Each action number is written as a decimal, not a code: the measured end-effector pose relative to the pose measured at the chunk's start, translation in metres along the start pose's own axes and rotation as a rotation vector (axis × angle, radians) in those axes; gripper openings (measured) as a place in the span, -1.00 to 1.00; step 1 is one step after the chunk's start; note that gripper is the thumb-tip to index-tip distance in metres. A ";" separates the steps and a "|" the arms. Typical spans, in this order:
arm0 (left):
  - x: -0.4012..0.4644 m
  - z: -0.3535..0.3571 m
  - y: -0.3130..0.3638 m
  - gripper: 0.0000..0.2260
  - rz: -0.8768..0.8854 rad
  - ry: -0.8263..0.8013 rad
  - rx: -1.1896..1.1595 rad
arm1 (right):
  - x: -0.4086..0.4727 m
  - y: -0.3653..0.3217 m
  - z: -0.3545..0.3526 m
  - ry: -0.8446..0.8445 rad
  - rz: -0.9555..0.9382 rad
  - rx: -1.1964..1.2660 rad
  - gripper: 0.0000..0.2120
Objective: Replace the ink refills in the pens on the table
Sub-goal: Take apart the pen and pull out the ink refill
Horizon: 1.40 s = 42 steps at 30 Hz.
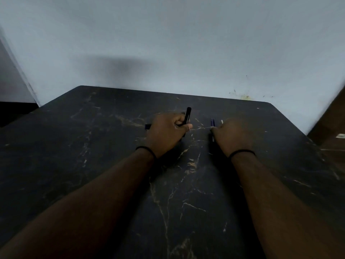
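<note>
Table (93,165) of dark marbled stone, set against a pale wall (168,43); light dim, picture soft.

Left side: a dark stub (147,126) shows just past the left hand's outer edge, too blurred to tell whether it is a pen part. Left hand (166,130) is clenched round a black pen (187,116), whose printed barrel sticks up and away from the fist beside the thumb. Lower end of the pen hidden in the hand. Black band on the wrist.

Middle: bare tabletop between the two hands; hands well apart.

Right side: right hand (233,135) lies knuckles-up, fingers curled downward over a small group of thin blue refills (212,123), with a whitish tip (222,121) just beside them. Whether the fingers actually pinch a refill or only rest on them cannot be told.

Judgement on step: pen is in hand, fresh refill being selected; whether the old refill is already out is not visible.

Next move calls for: lifting one refill clear of the others, aligning its tip with the barrel opening, steady feed along the barrel axis.
</note>
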<state>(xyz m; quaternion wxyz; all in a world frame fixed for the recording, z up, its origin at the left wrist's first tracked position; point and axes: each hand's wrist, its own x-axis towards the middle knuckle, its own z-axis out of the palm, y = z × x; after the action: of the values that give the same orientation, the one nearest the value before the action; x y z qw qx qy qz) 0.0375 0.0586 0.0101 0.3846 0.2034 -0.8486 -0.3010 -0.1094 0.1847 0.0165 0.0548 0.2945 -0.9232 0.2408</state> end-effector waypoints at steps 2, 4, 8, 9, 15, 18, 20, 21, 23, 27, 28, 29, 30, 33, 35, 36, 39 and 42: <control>-0.001 0.001 0.001 -0.84 0.005 0.023 0.010 | -0.004 -0.004 0.000 0.018 -0.001 -0.047 -0.68; -0.001 0.001 0.002 -0.83 -0.002 0.023 0.009 | -0.007 -0.007 0.002 0.011 -0.017 -0.062 -0.68; 0.000 0.001 0.000 -0.80 -0.006 0.004 0.003 | -0.012 -0.017 0.006 0.024 -0.044 -0.074 -0.69; 0.000 0.001 0.000 -0.79 -0.006 0.004 0.007 | -0.014 -0.020 0.007 0.044 -0.063 -0.088 -0.70; 0.000 0.002 0.000 -0.85 -0.007 0.028 -0.002 | -0.017 -0.032 0.010 0.067 -0.086 -0.083 -0.66; 0.001 0.002 -0.002 -0.85 0.000 0.024 0.005 | -0.014 -0.029 0.007 0.042 -0.069 -0.043 -0.62; 0.002 0.003 -0.003 -0.83 0.010 0.030 0.009 | -0.011 -0.025 0.006 0.022 -0.054 0.021 -0.59; 0.002 0.003 -0.003 -0.83 0.010 0.032 0.008 | -0.009 -0.023 0.006 0.015 -0.055 0.066 -0.58; 0.001 0.002 -0.002 -0.84 0.005 0.029 0.002 | -0.007 -0.021 0.005 0.040 -0.065 0.153 -0.57; 0.001 0.001 -0.001 -0.91 0.003 0.030 -0.012 | -0.007 -0.022 0.004 0.210 -0.053 0.268 -0.67; 0.001 0.000 0.000 -0.93 -0.003 0.028 -0.022 | -0.008 -0.023 0.003 0.255 -0.067 0.301 -0.70; 0.000 0.000 0.000 -0.94 -0.005 0.026 -0.028 | -0.008 -0.024 0.004 0.295 -0.096 0.337 -0.73; 0.000 0.000 0.000 -0.95 -0.004 0.024 -0.022 | -0.008 -0.025 0.004 0.330 -0.134 0.374 -0.76; 0.001 0.000 -0.001 -0.90 -0.014 0.018 0.021 | -0.010 -0.028 0.006 0.405 -0.229 0.487 -0.82; 0.002 -0.001 0.000 -0.86 -0.023 0.007 0.040 | -0.012 -0.031 0.007 0.421 -0.253 0.572 -0.87; 0.002 -0.001 -0.001 -0.85 -0.023 -0.001 0.049 | -0.012 -0.032 0.007 0.422 -0.258 0.626 -0.90; 0.002 -0.003 0.000 -0.83 -0.021 -0.014 0.063 | -0.013 -0.035 0.007 0.427 -0.292 0.705 -0.91; 0.003 -0.003 -0.001 -0.83 -0.032 -0.030 0.074 | -0.015 -0.035 0.007 0.426 -0.326 0.798 -0.68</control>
<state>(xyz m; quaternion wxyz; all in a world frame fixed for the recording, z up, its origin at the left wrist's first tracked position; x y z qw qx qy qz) 0.0383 0.0549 0.0127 0.3592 0.2264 -0.8615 -0.2785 -0.0767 0.1638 0.0212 0.1625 0.3777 -0.6688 0.6194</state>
